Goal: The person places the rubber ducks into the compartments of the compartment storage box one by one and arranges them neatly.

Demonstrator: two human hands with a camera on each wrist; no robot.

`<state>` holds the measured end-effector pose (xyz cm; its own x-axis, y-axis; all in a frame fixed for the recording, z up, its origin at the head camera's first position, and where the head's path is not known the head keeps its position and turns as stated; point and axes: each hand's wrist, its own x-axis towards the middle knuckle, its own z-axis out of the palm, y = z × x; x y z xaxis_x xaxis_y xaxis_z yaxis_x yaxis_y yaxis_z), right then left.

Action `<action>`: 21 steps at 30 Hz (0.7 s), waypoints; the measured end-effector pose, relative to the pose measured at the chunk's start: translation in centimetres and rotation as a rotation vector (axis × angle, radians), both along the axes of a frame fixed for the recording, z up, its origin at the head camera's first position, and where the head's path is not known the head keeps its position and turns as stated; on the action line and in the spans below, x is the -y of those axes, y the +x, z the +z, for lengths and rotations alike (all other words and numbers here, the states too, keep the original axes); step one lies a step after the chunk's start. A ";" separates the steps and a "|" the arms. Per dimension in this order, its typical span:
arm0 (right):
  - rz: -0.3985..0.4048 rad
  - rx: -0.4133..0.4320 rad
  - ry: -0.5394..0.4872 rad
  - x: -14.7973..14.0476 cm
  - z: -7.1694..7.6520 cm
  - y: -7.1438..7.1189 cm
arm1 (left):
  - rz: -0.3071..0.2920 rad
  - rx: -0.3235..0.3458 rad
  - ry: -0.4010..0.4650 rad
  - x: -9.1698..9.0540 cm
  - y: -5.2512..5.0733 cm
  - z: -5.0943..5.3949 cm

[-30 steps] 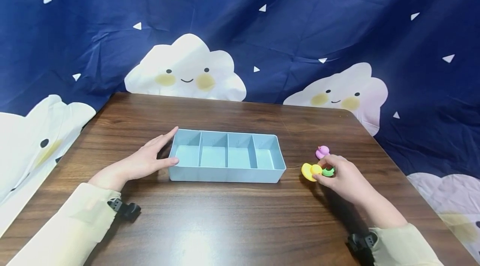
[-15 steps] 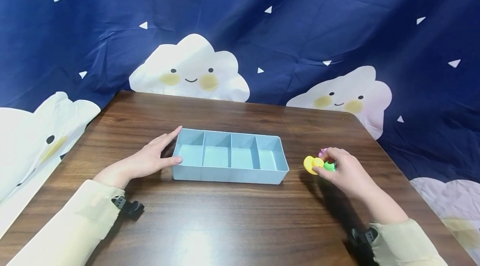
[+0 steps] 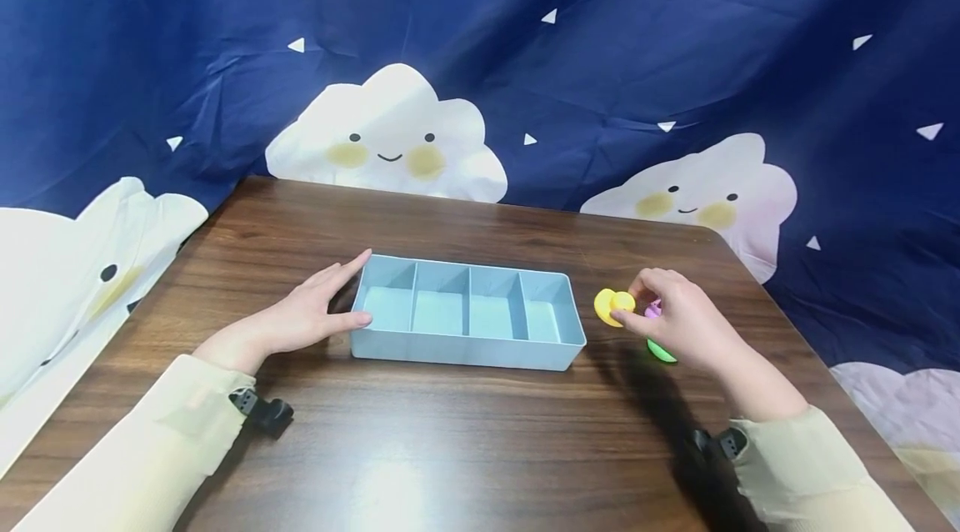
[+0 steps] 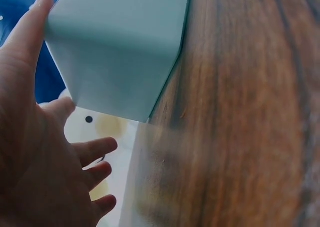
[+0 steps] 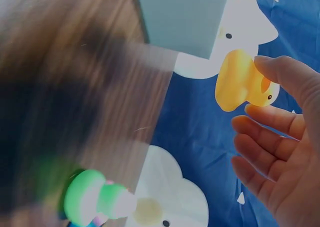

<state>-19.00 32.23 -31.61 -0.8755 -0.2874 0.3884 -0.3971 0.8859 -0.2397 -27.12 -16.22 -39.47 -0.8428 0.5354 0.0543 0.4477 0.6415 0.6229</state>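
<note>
My right hand [image 3: 678, 315] pinches a yellow rubber duck [image 3: 613, 307] between thumb and fingers, above the table to the right of a light blue box. In the right wrist view the duck [image 5: 235, 84] shows its eye and orange beak. My left hand [image 3: 300, 319] touches the left end of the box [image 3: 465, 350], with thumb and index finger spread along its rim and the other fingers extended. The box has several compartments in a row. Beneath the right hand lie a green duck [image 3: 662, 351] and a purple duck [image 3: 652, 309], both partly hidden by it.
The wooden table [image 3: 450, 432] runs back to a dark blue curtain [image 3: 480, 15] printed with white clouds. In the right wrist view the green duck [image 5: 84, 197] is blurred, with bits of pink and blue beside it.
My right hand has lifted the yellow duck and carried it up and slightly left, away from the green and purple ducks. The left hand keeps its place at the box.
</note>
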 end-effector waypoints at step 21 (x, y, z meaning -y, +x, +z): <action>0.136 0.109 0.103 10.1 2.6 -4.4 | -0.004 -0.046 -0.105 -0.1 0.1 1.2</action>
